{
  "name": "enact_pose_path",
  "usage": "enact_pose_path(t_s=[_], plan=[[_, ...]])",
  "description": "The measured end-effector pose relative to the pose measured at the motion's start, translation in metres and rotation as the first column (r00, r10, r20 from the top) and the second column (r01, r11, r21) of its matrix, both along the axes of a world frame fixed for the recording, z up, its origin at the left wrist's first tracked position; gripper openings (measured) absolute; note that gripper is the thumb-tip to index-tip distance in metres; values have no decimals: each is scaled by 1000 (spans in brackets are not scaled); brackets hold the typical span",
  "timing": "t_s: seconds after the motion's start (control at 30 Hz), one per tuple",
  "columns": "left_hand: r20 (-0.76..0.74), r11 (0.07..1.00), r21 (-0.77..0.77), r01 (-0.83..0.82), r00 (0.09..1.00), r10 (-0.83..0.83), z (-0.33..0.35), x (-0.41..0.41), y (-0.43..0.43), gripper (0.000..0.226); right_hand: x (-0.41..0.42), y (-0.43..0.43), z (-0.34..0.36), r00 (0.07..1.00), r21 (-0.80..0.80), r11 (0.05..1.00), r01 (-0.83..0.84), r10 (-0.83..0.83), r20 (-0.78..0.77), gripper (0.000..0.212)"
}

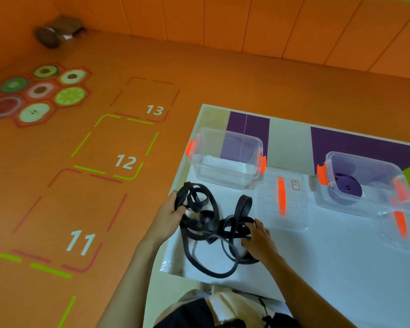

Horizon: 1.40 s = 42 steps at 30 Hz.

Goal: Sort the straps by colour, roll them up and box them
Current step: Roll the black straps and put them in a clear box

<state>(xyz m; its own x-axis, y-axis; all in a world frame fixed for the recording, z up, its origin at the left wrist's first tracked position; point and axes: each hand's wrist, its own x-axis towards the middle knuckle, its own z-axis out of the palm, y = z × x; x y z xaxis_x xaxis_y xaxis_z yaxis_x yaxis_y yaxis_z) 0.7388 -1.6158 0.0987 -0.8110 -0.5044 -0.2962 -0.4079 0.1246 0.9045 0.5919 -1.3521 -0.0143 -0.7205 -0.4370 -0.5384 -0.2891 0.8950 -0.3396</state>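
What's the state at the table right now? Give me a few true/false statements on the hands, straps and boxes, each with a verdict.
1. Both the left hand and the right hand have a grip on the black straps. True.
2. The black straps are rolled into a neat coil. False: they lie in a loose tangle on the white table.
3. The left box holds nothing. True.
4. The right box holds a black roll. False: it holds a rolled purple strap.
5. Both boxes are closed. False: both are open, and a lid lies on the table between them.
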Motion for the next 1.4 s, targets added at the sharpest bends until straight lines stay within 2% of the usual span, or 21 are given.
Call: enact_pose_path(t_s=[0.1, 0.27, 0.33, 0.37, 0.43, 0.47, 0.57, 0.6, 0.67, 0.73, 0.87, 0.93, 1.03, 1.13, 1.23, 1.4], plan=[[-61, 1000, 6, -18, 998, 18, 23, -5, -1, 29, 1, 3, 3, 1000, 41, 999, -18, 18, 11, 64], [-182, 1000, 21, 15, 983, -11, 64, -24, 0, 30, 0, 3, 11, 998, -18, 999, 47, -46, 40, 61], [-218, 999, 15, 51, 975, -46, 76, -33, 4, 31, -1, -1, 18, 993, -97, 989, 112, -115, -26, 51], [-225, 997, 11, 78, 972, -73, 80, -36, 6, 33, -2, -5, 25, 985, -200, 967, 156, -168, -48, 41], [-209, 990, -14, 142, 968, -142, 82, -43, 11, 33, -4, -17, 48, 968, -450, 863, 230, -252, 11, 28], [-187, 985, -26, 173, 967, -174, 81, -46, 14, 30, -5, -24, 61, 956, -535, 795, 286, -271, 108, 28], [-120, 975, -26, 222, 967, -223, 65, -51, 24, 31, -6, -40, 98, 867, -639, 605, 475, -198, 457, 35], [-104, 976, -25, 217, 970, -218, 59, -50, 28, 33, -5, -41, 109, 828, -649, 543, 533, -179, 531, 37], [-87, 986, -25, 165, 982, -166, 46, -50, 35, 31, -4, -39, 124, 794, -666, 454, 592, -187, 578, 30], [-78, 995, -25, 98, 992, -100, 34, -51, 40, 28, -5, -34, 132, 796, -688, 413, 596, -195, 572, 22], [-64, 997, -6, 74, 995, -74, 15, -54, 38, 26, -10, -26, 133, 816, -699, 424, 576, -247, 523, 19], [-47, 994, 33, 100, 994, -98, 10, -54, 38, 23, -14, -22, 137, 790, -702, 362, 613, -278, 547, 18], [1, 993, -26, 114, 994, -114, 4, -55, 40, 16, -21, -17, 147, 766, -703, 304, 643, -284, 577, 19], [62, 988, -112, 109, 993, -102, -7, -53, 36, 21, -30, -11, 152, 788, -728, 308, 613, -307, 534, 17], [149, 985, -163, 64, 988, -40, -9, -53, 32, 15, -34, -10, 161, 808, -756, 295, 585, -296, 509, 18], [151, 979, -177, 99, 986, -73, 5, -60, 30, 16, -39, -13, 176, 882, -821, 338, 461, -278, 380, 22]])
